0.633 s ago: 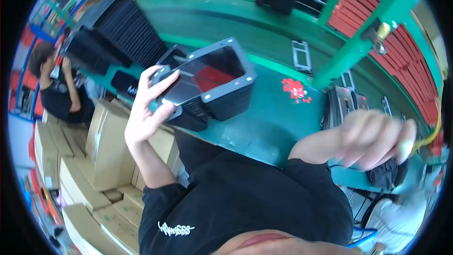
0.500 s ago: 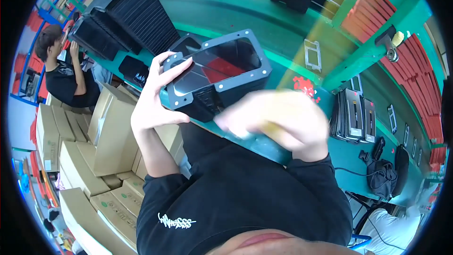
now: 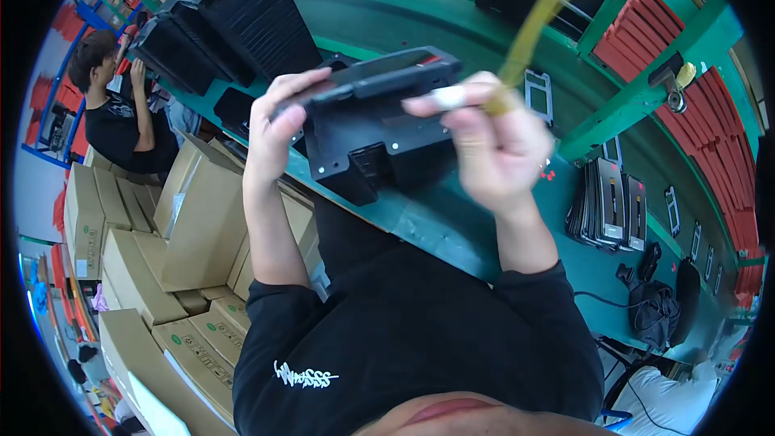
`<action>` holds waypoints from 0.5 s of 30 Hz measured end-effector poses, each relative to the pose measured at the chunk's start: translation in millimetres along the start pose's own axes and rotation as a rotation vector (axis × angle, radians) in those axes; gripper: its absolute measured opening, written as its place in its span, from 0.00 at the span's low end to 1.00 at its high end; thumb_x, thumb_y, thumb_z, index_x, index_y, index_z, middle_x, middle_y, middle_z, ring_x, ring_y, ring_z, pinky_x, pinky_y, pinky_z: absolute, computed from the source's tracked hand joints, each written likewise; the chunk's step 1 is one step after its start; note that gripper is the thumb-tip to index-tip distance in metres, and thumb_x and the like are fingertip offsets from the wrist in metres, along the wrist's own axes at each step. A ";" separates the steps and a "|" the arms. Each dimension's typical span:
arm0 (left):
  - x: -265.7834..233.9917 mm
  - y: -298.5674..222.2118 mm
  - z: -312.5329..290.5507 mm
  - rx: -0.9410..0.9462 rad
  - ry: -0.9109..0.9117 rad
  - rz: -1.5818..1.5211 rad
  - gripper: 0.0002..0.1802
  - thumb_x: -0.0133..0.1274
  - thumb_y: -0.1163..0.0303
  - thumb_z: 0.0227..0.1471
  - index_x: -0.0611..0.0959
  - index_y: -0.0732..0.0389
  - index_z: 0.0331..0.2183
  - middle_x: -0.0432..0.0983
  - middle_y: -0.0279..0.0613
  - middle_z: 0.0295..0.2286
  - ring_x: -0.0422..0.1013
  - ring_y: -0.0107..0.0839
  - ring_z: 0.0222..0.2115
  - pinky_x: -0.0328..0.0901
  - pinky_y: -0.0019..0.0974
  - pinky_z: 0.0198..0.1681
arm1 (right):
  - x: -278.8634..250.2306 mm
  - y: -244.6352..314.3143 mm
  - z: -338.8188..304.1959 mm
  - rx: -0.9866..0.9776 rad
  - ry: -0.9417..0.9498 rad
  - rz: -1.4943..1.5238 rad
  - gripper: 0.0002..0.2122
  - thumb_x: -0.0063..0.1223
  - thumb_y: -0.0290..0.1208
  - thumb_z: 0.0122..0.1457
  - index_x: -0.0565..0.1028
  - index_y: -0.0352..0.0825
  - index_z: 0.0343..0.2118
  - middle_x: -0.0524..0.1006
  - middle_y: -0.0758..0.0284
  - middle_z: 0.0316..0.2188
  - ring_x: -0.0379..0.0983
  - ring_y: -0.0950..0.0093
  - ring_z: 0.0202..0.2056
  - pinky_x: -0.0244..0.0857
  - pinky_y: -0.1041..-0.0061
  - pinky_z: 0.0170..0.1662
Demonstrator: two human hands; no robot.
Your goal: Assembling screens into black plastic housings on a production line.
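My left hand (image 3: 278, 117) grips the left end of a black framed panel (image 3: 387, 73) with a dark glossy face, fingers on top and thumb along its near side. The panel is tilted up off a black stack of similar frames (image 3: 355, 141), whose top has light round spots near its corners and a notch in the near edge. My right hand (image 3: 504, 141) is closed on a translucent yellow strip (image 3: 529, 36) that runs up and away from it. A white wrap (image 3: 450, 97) covers part of its index finger, which reaches to the panel's right end.
Tall black stacks (image 3: 250, 12) stand at the back left of the green bench (image 3: 440, 230). Grey-black plates (image 3: 605, 202), thin frames (image 3: 538, 97) and a black bag (image 3: 654, 307) lie to the right. Cardboard boxes (image 3: 202, 242) fill the left, near another person (image 3: 121, 109).
The panel has gone from face-up to tilted, with its near edge raised, baring the frame below. My right hand has moved up to the panel's right end, and the yellow strip has shifted with it.
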State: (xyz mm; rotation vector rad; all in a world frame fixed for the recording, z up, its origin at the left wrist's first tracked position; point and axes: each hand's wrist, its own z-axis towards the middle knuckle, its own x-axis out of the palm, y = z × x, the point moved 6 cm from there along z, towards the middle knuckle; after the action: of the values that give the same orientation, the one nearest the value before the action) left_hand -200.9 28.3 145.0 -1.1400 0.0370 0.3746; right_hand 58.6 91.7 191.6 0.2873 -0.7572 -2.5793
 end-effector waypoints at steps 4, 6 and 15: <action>-49.6 46.2 -4.4 -0.003 -0.255 0.434 0.30 0.62 0.60 0.45 0.84 0.57 0.51 0.71 0.46 0.45 0.68 0.39 0.50 0.61 0.40 0.58 | -54.6 -20.5 7.3 0.183 -0.198 0.471 0.13 0.46 0.39 0.72 0.74 0.32 0.42 0.69 0.74 0.21 0.60 0.79 0.24 0.53 0.75 0.29; -63.5 72.2 -11.2 0.046 -0.269 0.602 0.30 0.64 0.64 0.41 0.84 0.52 0.51 0.67 0.47 0.48 0.66 0.43 0.53 0.61 0.44 0.60 | -75.6 -46.9 14.3 0.245 -0.048 1.033 0.13 0.46 0.40 0.71 0.74 0.35 0.44 0.67 0.75 0.19 0.62 0.79 0.27 0.53 0.73 0.29; -65.2 117.2 -34.7 -0.017 -0.115 0.685 0.39 0.63 0.65 0.32 0.80 0.57 0.53 0.64 0.52 0.53 0.62 0.50 0.58 0.58 0.48 0.64 | -103.0 -216.4 -25.7 0.668 -0.044 0.670 0.27 0.37 0.57 0.71 0.82 0.39 0.36 0.74 0.75 0.23 0.65 0.75 0.29 0.58 0.74 0.34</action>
State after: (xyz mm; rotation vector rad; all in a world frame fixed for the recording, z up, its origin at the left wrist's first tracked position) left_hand -292.7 22.1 41.5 -1.0982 0.3292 1.0488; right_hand 82.4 290.9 58.0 0.1336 -1.4336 -1.6598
